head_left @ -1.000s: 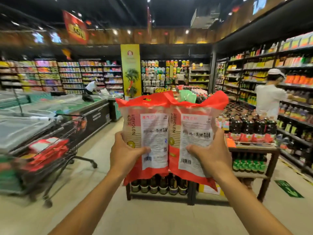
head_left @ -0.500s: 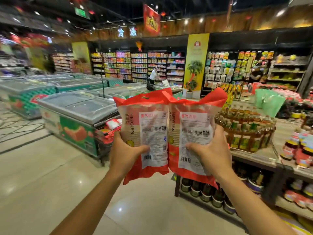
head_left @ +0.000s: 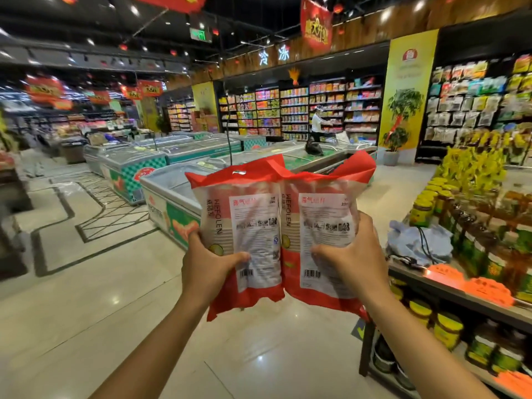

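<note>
1 head camera faces forward, perhaps slightly down, close behind left hand (head_left: 207, 267) and right hand (head_left: 355, 262).

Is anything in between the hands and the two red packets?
No, nothing visible. The left hand grips the left packet directly, and the right hand grips the right packet.

Both packets, left (head_left: 244, 240) and right (head_left: 322, 234), are red with white printed labels and black barcodes; the freezer (head_left: 172, 214) shows green-and-orange panels; the floor (head_left: 86, 283) is glossy cream with dark lines.
</note>
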Demonstrator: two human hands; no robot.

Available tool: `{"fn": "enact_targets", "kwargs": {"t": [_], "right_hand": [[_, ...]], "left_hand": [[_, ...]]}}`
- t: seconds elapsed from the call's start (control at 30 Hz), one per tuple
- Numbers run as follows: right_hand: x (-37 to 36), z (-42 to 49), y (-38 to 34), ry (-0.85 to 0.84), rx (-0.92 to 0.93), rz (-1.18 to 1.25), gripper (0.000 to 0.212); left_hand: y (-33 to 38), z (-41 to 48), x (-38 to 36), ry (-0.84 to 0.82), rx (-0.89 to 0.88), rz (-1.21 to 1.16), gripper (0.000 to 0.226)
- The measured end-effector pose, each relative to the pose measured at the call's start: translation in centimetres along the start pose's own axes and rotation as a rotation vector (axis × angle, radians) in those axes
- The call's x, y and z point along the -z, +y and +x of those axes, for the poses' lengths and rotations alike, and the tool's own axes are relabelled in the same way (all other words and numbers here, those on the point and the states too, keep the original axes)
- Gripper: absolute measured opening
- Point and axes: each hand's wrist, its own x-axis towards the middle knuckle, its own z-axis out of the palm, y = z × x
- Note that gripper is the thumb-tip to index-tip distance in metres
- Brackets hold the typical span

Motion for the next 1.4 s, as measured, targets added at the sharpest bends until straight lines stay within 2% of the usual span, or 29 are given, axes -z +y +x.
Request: {"fn": "enact_targets", "kwargs": {"t": [0.2,0.4,0.63,0.77,0.9,1.1,1.4], "right_hand": [[-2.9,9.2,2.3,-0.058,0.034,0.07,0.082],[-6.3,16.0,4.5,-0.098,0.025,0.049,0.079],[-12.0,23.5,6.6,-0.121,0.039,0.013,0.08],[-16.2,28.5,7.1,-0.13,0.034,0.005,0.077],[-21.0,34.3,7.2,-0.111,0.035,-0.006,0.075],[-27.4,42.1,6.8,-0.073,0.031,-0.035,0.082],[-33.2,50.3,8.7,-0.053,0.014,-0.048,0.081]], "left_hand": [[0.5,7.0,-4.7,0.06,0.022,0.053,0.083],[0.0,13.0,-8.2,0.087,0.063,0.05,0.094],[-3.0,20.8,-11.9,0.083,0.073,0.034,0.087],[-5.1,26.6,-14.0,0.112,0.08,-0.003,0.095],[-7.3,34.3,-16.0,0.111,0.067,-0.041,0.096],[-9.8,44.7,-18.6,0.09,0.049,-0.062,0.084],[-12.4,54.6,-22.9,0.06,0.037,-0.033,0.081]]}}
